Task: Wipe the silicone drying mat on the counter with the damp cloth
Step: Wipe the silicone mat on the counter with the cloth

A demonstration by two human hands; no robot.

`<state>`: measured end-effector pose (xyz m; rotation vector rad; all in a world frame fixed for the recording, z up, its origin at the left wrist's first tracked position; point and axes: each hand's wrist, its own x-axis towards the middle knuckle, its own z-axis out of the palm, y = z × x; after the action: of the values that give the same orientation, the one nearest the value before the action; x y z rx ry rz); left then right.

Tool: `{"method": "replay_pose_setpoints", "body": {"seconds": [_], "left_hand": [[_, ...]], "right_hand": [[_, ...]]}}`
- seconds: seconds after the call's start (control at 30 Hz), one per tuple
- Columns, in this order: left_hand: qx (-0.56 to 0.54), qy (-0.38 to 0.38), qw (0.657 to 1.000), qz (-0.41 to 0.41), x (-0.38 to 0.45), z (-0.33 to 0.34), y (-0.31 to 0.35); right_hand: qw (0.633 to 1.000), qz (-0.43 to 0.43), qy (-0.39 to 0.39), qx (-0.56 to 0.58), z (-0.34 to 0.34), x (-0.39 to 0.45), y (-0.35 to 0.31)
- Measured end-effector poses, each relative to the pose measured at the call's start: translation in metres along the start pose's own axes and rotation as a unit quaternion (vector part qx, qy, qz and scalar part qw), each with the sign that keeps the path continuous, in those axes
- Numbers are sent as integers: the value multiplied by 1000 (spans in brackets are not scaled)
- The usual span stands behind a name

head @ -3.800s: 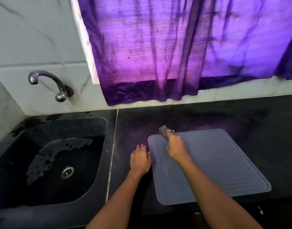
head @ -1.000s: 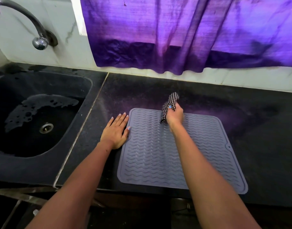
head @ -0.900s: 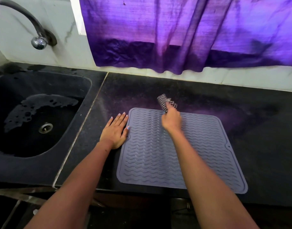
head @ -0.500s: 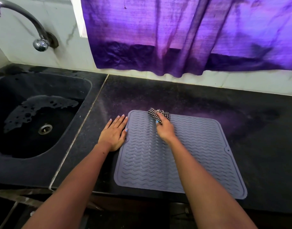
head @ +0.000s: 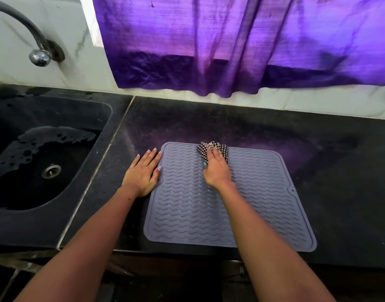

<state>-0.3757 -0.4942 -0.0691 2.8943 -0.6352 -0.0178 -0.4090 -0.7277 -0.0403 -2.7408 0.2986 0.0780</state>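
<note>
A person's right hand (head: 216,171) presses a bunched checked cloth (head: 213,149) against the far edge of the grey mat (head: 263,192), fingers laid over it and lightly curled. The left hand (head: 142,174) lies flat, fingers straight, on the black counter (head: 340,171) touching the mat's left edge.

Drying mat (head: 209,210): grey-lilac, ribbed with rows of wavy lines inside a plain border. Cloth (head: 211,148): small black-and-white check. Counter (head: 340,171): black with fine pale speckle and a purple cast near the mat. Sink (head: 23,223): black, with a silver drain ring. Tap (head: 37,54): dark spout, shiny chrome tip. Curtain (head: 230,40): purple, bright violet above, a darker band along the hem. Wall (head: 56,77): white with grey veining. Fingernails on both hands: pale blue.
</note>
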Motion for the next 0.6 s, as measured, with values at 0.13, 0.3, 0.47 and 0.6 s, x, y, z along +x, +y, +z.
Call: {"method": "replay_pose_setpoints", "body": {"seconds": [0.13,0.3,0.47,0.6], "left_hand": [[-6,1,1000,-1,0,-1,1],[-4,-3,1000,0,-1,-1,1],[11,-9,1000,-7,0,0,1],[9,-10,1000,-5,0,0,0]], "right_hand": [[999,-7,-5,50,-3,5,9],[900,119,38,416,-23,9,7],[821,235,220,471,-56,16,18],[968,107,140,180,-43,3,13]]}}
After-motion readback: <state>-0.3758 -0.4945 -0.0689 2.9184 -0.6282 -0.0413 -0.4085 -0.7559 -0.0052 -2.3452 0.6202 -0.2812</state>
